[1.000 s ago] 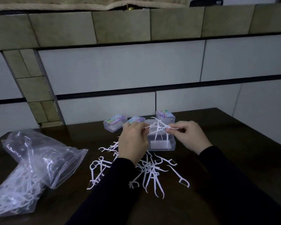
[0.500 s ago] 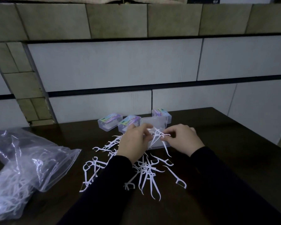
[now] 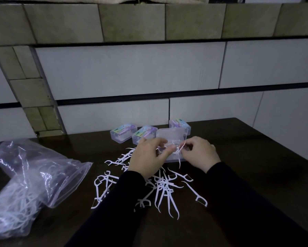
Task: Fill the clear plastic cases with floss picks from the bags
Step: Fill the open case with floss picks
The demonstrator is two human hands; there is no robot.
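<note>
Both hands meet over an open clear case. Left hand [image 3: 148,157] has fingers curled, thumb and fingertips pinching a small bunch of white floss picks [image 3: 177,151]. Right hand [image 3: 200,154] also curled, pinching the same bunch from the right side; thin pick stems stick up and hang down between the two hands. Both sleeves black, matte fabric.

Open clear case [image 3: 172,138]: rectangular, translucent plastic, rounded corners, lid standing up on the far side, base mostly hidden behind the fingers. Can't tell how many picks are inside.

Just beyond it, three closed clear cases in a rough row: left one [image 3: 123,133], middle one [image 3: 144,134] and right one [image 3: 179,124], each a small rounded box with a colourful purple-teal label showing through the lid. The right one sits partly behind the open lid.

Near side of the hands: scattered loose picks [image 3: 163,191] on the table, white, thin, with curved pointed handles and Y-shaped forked heads, overlapping in a messy pile; some are hidden under the left forearm.

Far left: crinkly transparent zip bag [image 3: 34,177], glossy, lying on its side, mouth toward the pile, tangled white picks packed in its near end.

Table [image 3: 247,148] dark brown, smooth wood. Wall behind: pale rectangular tiles with dark bands.
</note>
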